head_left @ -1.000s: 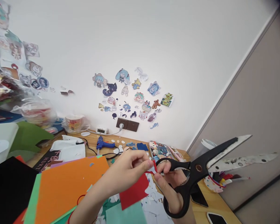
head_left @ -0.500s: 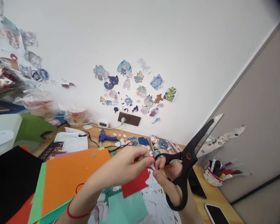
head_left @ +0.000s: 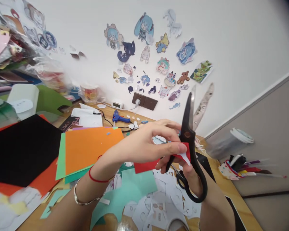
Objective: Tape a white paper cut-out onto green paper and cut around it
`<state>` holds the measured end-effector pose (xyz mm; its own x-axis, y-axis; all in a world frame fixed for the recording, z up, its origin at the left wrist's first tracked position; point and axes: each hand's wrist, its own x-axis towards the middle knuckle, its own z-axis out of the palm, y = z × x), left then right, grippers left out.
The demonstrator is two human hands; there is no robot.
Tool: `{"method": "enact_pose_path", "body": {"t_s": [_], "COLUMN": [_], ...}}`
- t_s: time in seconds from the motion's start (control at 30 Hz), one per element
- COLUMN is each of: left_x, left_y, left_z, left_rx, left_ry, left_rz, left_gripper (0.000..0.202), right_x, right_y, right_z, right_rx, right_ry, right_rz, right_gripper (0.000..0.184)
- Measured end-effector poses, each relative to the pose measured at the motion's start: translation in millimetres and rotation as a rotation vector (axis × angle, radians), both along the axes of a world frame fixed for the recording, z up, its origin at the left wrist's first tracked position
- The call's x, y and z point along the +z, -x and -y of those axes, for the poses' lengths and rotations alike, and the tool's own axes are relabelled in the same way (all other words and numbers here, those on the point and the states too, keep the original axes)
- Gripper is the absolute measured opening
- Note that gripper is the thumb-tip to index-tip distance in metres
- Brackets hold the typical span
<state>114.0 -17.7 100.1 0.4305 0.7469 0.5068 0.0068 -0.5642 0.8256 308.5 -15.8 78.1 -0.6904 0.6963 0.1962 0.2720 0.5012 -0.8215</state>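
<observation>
My left hand [head_left: 156, 141] pinches a small piece of red paper [head_left: 188, 148] between thumb and fingers. Against it lies a small white paper cutout [head_left: 187, 159], which my right thumb touches from below. Black-handled scissors [head_left: 187, 134] hang on my right hand [head_left: 194, 177], blades pointing up and spread apart, the thumb through the lower loop. Part of a larger red sheet [head_left: 144, 167] shows under the hands, above the scraps. My left hand partly covers the right fingers.
Orange paper [head_left: 89, 149], black paper [head_left: 24, 150] and teal paper [head_left: 135, 183] lie left and in front. White scraps [head_left: 156, 208] spread below. A blue glue gun [head_left: 120, 117] lies behind, with its cord. Another pair of scissors [head_left: 180, 179] sits beneath my right hand. A pen holder [head_left: 227, 170] stands right.
The view has shifted, and both hands now appear further right. My left hand reaches further over the right one. The scissors have turned more upright, and the red piece with white cutout shows more plainly.
</observation>
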Motion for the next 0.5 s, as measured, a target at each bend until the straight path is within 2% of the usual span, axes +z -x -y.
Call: {"method": "enact_pose_path", "body": {"t_s": [0.1,0.2,0.3,0.4,0.5], "left_x": [-2.7,-8.2,-15.7,-23.4,-28.7], "left_y": [-1,-7,-18,-30,-37], "left_z": [-1,-4,-8,-11,-15], "left_rx": [-0.143,-0.227,-0.246,-0.271,-0.24], "left_ry": [0.177,0.334,0.427,0.49,0.454], "left_rz": [0.031,0.083,0.132,0.148,0.127], "left_gripper": [0.022,0.02,0.021,0.026,0.029], "right_x": [2.0,2.2,-0.6,-5.9,-10.2], "right_y": [4,7,7,-3,-26], "right_z": [1,2,2,-5,-26], "right_rx": [0.085,0.047,0.089,0.136,0.08], "right_ry": [0.02,0.123,0.126,0.133,0.255], "right_rz": [0.062,0.049,0.089,0.189,0.348], "right_gripper": [0.061,0.06,0.055,0.035,0.038]}}
